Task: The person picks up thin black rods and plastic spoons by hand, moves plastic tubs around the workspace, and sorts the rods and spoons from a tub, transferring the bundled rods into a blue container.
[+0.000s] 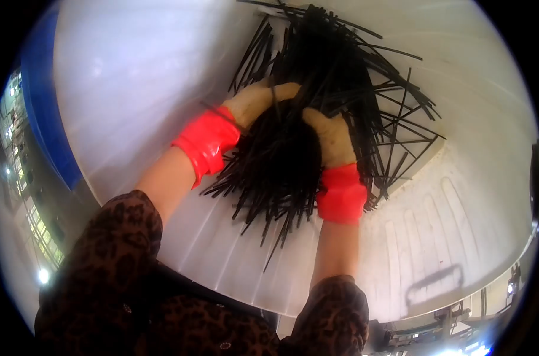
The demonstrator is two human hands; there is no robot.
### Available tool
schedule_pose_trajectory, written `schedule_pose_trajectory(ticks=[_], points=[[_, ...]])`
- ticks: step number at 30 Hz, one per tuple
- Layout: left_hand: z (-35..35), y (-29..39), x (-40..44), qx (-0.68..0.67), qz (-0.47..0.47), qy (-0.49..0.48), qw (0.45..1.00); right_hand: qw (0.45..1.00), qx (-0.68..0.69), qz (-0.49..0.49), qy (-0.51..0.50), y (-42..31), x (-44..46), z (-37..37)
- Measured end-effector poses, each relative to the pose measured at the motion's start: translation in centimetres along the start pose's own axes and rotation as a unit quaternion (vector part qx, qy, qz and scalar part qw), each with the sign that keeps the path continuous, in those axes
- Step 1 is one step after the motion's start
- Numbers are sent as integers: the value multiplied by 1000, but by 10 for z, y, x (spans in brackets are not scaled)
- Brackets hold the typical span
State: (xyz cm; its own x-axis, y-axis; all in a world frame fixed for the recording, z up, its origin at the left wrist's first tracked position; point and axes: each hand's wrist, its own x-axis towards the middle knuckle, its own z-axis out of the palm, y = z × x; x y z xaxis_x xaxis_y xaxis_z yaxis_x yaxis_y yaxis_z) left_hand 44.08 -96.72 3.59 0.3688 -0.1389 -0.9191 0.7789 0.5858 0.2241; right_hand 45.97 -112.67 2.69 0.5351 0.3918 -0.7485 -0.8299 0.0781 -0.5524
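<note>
Both your hands are on the black sticks, clock read from mid-view. Left hand (pixel 260 104), cream glove, sits near 12, thumb laid across the sticks; right hand (pixel 336 139), same glove, sits at 2. Grip: both closed around one bundle (pixel 287 154) from either side; the fingers under it are hidden, so can't tell how tight. Bundle is about dead centre, its loose ends fanned toward 6 and 7, uneven, one stick poking out past the rest. Main pile (pixel 337 56) lies behind it toward 12 and 1, sticks criss-crossed, strays splayed out to 2 and 3. It's all inside a white tub (pixel 145 53), smooth wall from 9 round to 11, moulded ridges (pixel 447 207) on the side toward 4. Your left red cuff (pixel 207 142) is at 10, your right red cuff (pixel 342 194) just past 3. Leopard-print sleeves: left sleeve (pixel 106 249) at 8, right sleeve (pixel 337 311) at 5. Outside the tub, blue panel (pixel 47 89) at 10, bright lamp (pixel 43 276) at 8.
</note>
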Motion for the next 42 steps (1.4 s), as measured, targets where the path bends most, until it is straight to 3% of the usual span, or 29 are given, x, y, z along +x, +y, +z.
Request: schedule_pose_trajectory(ticks=[1,2,4,5,6,8,9,10,12,14,15,16,17,18,20,22,24,25,26,27,28,30,33,34,35,36,39,41,42], points=[[-12,-1,8,-129,-66,-28,989,1000,19,9,-2,6,0,2],[-10,4,-2,-129,-70,-32,989,999,38,17,-4,6,-2,8],[-11,9,-29,238,84,-26,967,997,70,19,14,15,-9,19],[-32,14,-16,330,64,-33,941,996,62,37,43,13,-16,30],[-48,9,-6,324,68,-48,942,995,45,52,77,7,-19,37],[-39,21,-6,424,91,60,899,993,24,46,107,-10,-14,47],[-76,3,15,433,243,-27,868,990,4,50,128,-16,-15,43],[-24,32,-11,347,95,32,933,919,-322,-228,-22,12,-13,15],[1,46,-30,234,120,-95,960,940,-225,-254,31,8,-17,24],[16,47,-40,217,125,-73,965,907,-281,-311,47,23,-3,22],[15,41,-34,165,121,-77,976,746,-519,-413,56,23,-6,13],[-6,29,-26,289,75,-3,954,759,-547,-353,0,34,-13,9],[-11,12,-29,284,102,-23,953,911,-366,-167,92,23,-29,22],[-16,-4,-44,279,128,-42,951,973,-148,34,173,12,-45,41],[-9,-18,-75,230,41,-6,972,966,-166,150,128,11,-62,42],[-5,-15,-75,261,16,-12,965,970,-115,152,149,23,-64,37],[20,-4,-78,230,72,-3,971,969,-137,129,160,18,-54,27],[16,-3,-61,228,94,-9,969,983,-81,33,162,2,-44,29],[31,10,-59,250,110,-4,962,977,-138,-19,164,5,-31,19],[22,7,-37,237,135,-6,962,988,-77,-41,127,7,-16,8],[12,8,-27,287,220,-1,932,994,-14,-64,85,9,-5,5],[5,25,-14,372,245,-5,895,992,53,-43,110,3,2,16],[15,20,-18,533,139,85,831,989,-5,-25,144,11,-7,18],[11,11,-21,438,110,-7,892,980,-70,-9,187,18,-16,16],[4,-7,-21,350,69,-4,934,970,-133,37,202,39,-20,9],[-6,-17,-20,388,35,1,921,954,-196,82,214,56,-22,4],[13,-18,-34,330,73,16,941,979,-132,13,157,50,-35,3],[15,-17,-21,245,121,70,959,974,-172,34,145,31,-10,6],[5,-16,1,373,64,120,918,965,-216,48,138,26,5,7]])
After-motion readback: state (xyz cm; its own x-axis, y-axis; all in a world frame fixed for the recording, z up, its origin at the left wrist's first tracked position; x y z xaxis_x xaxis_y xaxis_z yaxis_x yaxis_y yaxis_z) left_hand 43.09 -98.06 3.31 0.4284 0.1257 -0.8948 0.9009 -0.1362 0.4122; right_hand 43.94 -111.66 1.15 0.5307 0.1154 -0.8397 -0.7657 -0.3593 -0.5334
